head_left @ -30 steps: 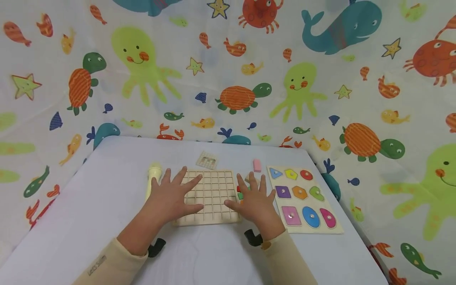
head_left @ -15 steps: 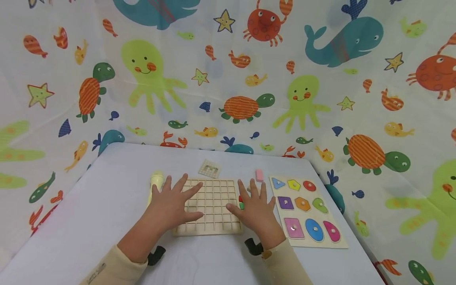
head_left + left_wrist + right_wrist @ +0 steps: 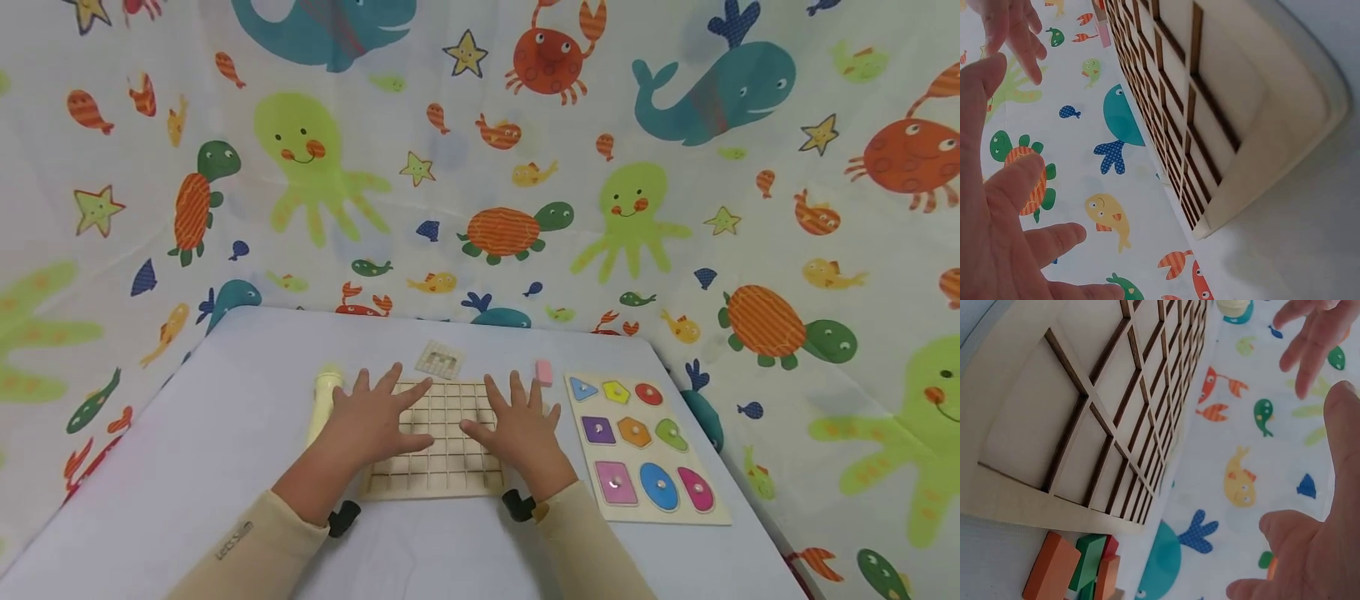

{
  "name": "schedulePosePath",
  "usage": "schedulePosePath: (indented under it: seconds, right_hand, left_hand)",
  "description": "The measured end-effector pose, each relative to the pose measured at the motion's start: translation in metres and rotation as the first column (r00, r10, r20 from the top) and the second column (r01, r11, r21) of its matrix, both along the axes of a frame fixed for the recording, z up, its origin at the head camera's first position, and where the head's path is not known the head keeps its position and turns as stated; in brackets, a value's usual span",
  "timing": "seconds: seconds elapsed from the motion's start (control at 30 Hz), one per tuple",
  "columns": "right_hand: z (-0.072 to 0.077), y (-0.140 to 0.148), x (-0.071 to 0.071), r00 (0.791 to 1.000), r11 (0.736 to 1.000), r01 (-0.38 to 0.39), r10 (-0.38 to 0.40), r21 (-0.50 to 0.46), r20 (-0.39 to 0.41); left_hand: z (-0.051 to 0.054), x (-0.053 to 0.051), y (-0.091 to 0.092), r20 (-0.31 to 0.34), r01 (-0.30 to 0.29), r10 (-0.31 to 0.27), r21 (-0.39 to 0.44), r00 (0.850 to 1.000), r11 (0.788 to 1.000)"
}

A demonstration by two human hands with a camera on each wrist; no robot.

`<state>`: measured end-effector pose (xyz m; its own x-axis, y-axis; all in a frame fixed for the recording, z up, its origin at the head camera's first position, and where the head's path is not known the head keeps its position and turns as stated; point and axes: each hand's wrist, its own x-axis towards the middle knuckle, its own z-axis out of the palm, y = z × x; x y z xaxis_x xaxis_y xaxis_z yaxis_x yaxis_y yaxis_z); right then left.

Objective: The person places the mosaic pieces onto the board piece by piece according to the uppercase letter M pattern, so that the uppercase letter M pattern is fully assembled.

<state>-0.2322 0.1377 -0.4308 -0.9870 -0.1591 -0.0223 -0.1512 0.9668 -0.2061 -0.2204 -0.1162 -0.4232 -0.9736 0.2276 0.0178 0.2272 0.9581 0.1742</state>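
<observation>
Both hands hover, fingers spread, above a pale wooden grid board (image 3: 447, 417) of small square cells. Nearest the board's left part is my left hand (image 3: 372, 423); my right hand (image 3: 521, 427) is over its right edge. Neither holds anything. The wrist views show a gap between the hands and the board. Beside the board's edge, in the right wrist view, lie an orange block (image 3: 1052, 567), a green block (image 3: 1089, 559) and several other small blocks; my right hand hides them in the head view.
Left of the board lies a pale yellow cylinder with a wider head (image 3: 324, 400). Behind are a small slotted wooden plate (image 3: 440, 359) and a pink block (image 3: 543, 372). A knobbed shape puzzle (image 3: 667, 515) lies right on the white table (image 3: 180, 467). A patterned cloth (image 3: 480, 167) hangs behind.
The head view has tilted up. My right hand has shifted left over the board's edge and now covers the small coloured blocks; my left hand has shifted slightly right. Fingers stay spread.
</observation>
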Motion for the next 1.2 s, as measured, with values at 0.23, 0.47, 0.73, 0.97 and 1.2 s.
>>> schedulePosePath:
  seconds: [0.23,0.47,0.73,0.97,1.2]
  right_hand:
    - [-0.007,0.000,0.000,1.000,1.000,0.012,-0.012,0.000,0.009]
    - [-0.004,0.008,0.009,1.000,0.999,0.024,-0.023,-0.031,0.022]
    - [0.003,0.032,0.014,0.999,0.997,0.026,-0.028,-0.075,-0.036]
    - [0.010,0.048,0.018,0.998,0.982,0.063,-0.065,-0.178,-0.002]
    - [0.010,0.074,0.021,0.996,0.977,0.082,-0.085,-0.196,-0.007]
  left_hand:
    - [-0.005,-0.001,0.004,0.023,-0.002,0.001,0.018,1.000,1.000]
    - [0.006,0.019,0.011,-0.001,-0.007,0.007,0.120,1.000,0.993]
    - [0.016,0.053,0.019,0.106,-0.072,0.042,0.306,0.994,0.949]
    - [0.002,0.062,0.022,0.137,-0.117,0.082,0.273,0.987,0.955]
    - [-0.011,0.067,0.025,0.191,-0.164,0.122,0.224,0.974,0.961]
